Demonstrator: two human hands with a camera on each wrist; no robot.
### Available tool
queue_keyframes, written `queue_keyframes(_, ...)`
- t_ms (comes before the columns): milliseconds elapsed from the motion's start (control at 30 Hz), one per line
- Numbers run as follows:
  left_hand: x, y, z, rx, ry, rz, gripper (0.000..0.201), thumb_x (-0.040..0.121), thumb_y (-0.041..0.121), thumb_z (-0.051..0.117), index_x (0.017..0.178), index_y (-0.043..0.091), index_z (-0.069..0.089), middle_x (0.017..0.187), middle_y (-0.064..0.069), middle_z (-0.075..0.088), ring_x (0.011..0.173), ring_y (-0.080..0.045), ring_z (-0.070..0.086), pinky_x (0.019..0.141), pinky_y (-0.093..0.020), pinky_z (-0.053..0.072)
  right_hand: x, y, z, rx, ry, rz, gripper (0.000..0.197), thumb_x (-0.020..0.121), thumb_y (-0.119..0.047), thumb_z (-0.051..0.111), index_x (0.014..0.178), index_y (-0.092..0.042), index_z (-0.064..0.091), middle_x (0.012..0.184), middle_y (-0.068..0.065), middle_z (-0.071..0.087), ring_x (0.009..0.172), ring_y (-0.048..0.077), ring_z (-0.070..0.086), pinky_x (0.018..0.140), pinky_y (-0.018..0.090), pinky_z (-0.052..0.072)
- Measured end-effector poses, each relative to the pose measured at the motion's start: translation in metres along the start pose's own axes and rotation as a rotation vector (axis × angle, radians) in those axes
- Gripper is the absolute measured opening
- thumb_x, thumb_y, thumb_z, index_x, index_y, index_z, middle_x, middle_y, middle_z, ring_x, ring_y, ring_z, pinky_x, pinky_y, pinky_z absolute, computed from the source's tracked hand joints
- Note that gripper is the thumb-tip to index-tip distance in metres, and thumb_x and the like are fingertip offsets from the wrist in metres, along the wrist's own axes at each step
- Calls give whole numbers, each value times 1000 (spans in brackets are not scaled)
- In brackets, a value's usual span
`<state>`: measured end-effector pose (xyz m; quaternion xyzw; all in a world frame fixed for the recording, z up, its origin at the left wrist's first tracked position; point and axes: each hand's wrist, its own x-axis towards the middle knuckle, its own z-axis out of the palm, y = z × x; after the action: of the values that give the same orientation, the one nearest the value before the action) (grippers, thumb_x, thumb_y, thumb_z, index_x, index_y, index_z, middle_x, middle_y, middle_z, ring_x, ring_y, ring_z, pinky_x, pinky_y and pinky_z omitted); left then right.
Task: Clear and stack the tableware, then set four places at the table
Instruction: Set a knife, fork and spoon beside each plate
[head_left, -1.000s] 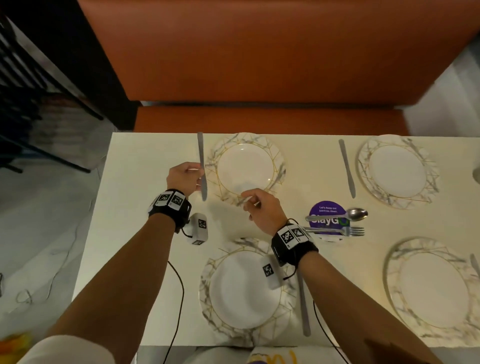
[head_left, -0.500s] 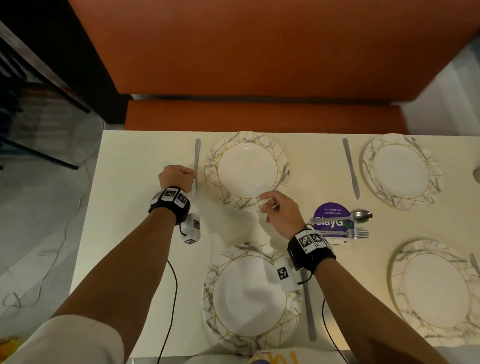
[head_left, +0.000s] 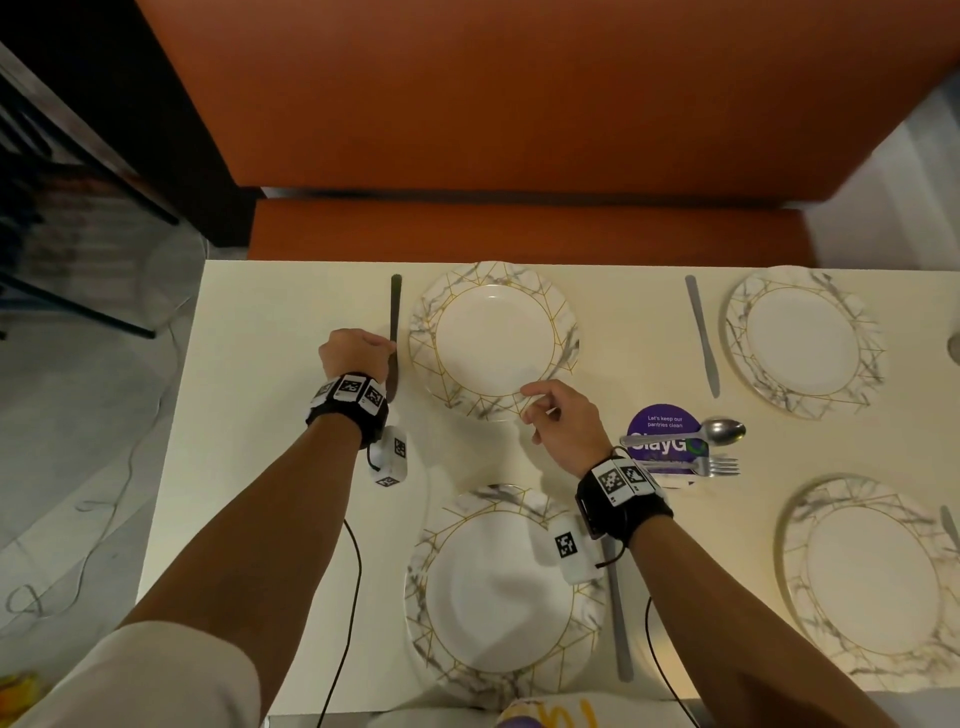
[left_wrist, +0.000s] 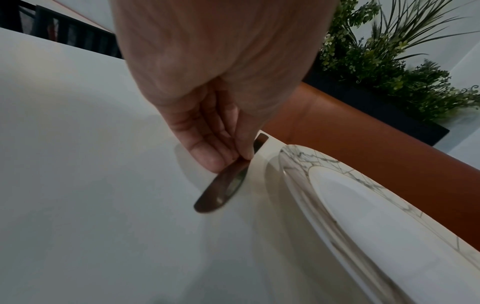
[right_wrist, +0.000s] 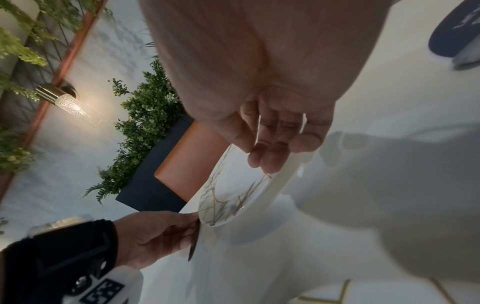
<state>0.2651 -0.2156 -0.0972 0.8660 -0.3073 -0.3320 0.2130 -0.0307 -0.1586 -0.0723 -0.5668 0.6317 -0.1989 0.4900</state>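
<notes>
Four marbled, gold-lined plates lie on the white table (head_left: 280, 415). The far-left plate (head_left: 493, 340) (left_wrist: 350, 205) (right_wrist: 228, 191) has a dark knife (head_left: 396, 306) (left_wrist: 223, 189) (right_wrist: 193, 246) flat on the table along its left side. My left hand (head_left: 389, 349) (left_wrist: 239, 162) pinches that knife near its middle between thumb and fingertips. My right hand (head_left: 530, 408) (right_wrist: 267, 158) hovers at that plate's near rim with loosely curled fingers and holds nothing. A near-left plate (head_left: 506, 597) lies under my right wrist.
The far-right plate (head_left: 802, 343) has a knife (head_left: 702, 338) to its left. Another knife (head_left: 621, 629) lies right of the near-left plate. A spoon (head_left: 722, 431) and fork (head_left: 719, 466) rest on a purple sign (head_left: 662, 423). A near-right plate (head_left: 878, 577) lies close by. An orange bench (head_left: 519, 228) borders the far edge.
The left hand has swung the knife from slanted to parallel with the plate's left side. The right hand has let go of the plate rim and drawn back to the right.
</notes>
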Motion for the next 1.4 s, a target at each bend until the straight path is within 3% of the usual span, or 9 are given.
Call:
queue_keyframes(167, 0, 0, 0, 29, -4, 10, 9, 89, 20, 79, 80, 18, 82, 86, -5, 80, 88, -28, 76, 83, -36, 64, -2, 0, -2, 0, 4, 3, 30, 92, 0, 54, 109, -20, 69, 88, 11, 71, 62, -2, 63, 59, 12, 48)
queue_keyframes(333, -16, 3, 3, 34, 46, 62, 23, 97, 28, 69, 105, 9, 79, 104, -11, 78, 101, -32, 71, 78, -30, 52, -6, -1, -9, -1, 21, -1, 36, 90, 6, 51, 108, -18, 70, 85, 9, 72, 62, -1, 63, 62, 14, 49)
queue_keyframes(467, -40, 8, 13, -52, 97, 170, 20, 97, 20, 62, 112, 12, 70, 110, -14, 73, 99, -32, 70, 74, -32, 51, -12, 3, -24, 12, 48, -2, 30, 94, 3, 50, 109, -12, 71, 85, 9, 72, 59, -3, 62, 53, 10, 46)
queue_keyframes(600, -76, 23, 34, -103, 98, 306, 20, 95, 16, 63, 114, 13, 68, 108, -15, 68, 96, -29, 66, 87, -37, 55, -19, 15, -49, 25, 112, 1, 27, 96, 1, 51, 108, -13, 72, 85, 7, 73, 60, -1, 63, 51, 12, 45)
queue_keyframes(767, -135, 54, 75, -92, 0, 470, 19, 96, 16, 63, 115, 15, 66, 105, -8, 64, 91, -19, 60, 80, -33, 52, -29, 43, -98, 24, 215, 54, 27, 93, 0, 53, 106, -15, 71, 88, 6, 72, 74, 17, 67, 67, 33, 58)
queue_keyframes(900, -174, 78, 114, -95, -115, 535, 16, 96, 17, 64, 112, 16, 68, 100, -3, 66, 93, -19, 62, 81, -32, 51, -33, 70, -144, -113, 315, 78, 20, 93, -11, 59, 104, -20, 74, 98, -2, 71, 89, 15, 65, 77, 23, 51)
queue_keyframes(1067, -218, 104, 172, -38, -306, 583, 12, 95, 21, 70, 105, 15, 72, 94, 3, 68, 80, -10, 60, 78, -28, 52, -27, 110, -194, -260, 417, 199, 17, 92, -16, 62, 108, -16, 68, 105, 9, 70, 93, 25, 66, 82, 31, 54)
queue_keyframes(1233, -248, 118, 225, 48, -431, 585, 11, 93, 20, 71, 103, 20, 75, 100, 0, 72, 89, -15, 66, 85, -31, 57, -17, 140, -220, -332, 296, 335, 31, 87, -31, 69, 115, -18, 62, 121, 11, 61, 112, 30, 59, 96, 45, 53)
queue_keyframes(1400, -265, 127, 259, 204, -462, 546, 14, 92, 23, 69, 105, 25, 75, 108, 4, 73, 99, -17, 68, 93, -35, 57, -12, 147, -225, -355, 192, 298, 22, 90, -37, 65, 103, -20, 70, 107, 7, 71, 100, 29, 67, 91, 43, 56)
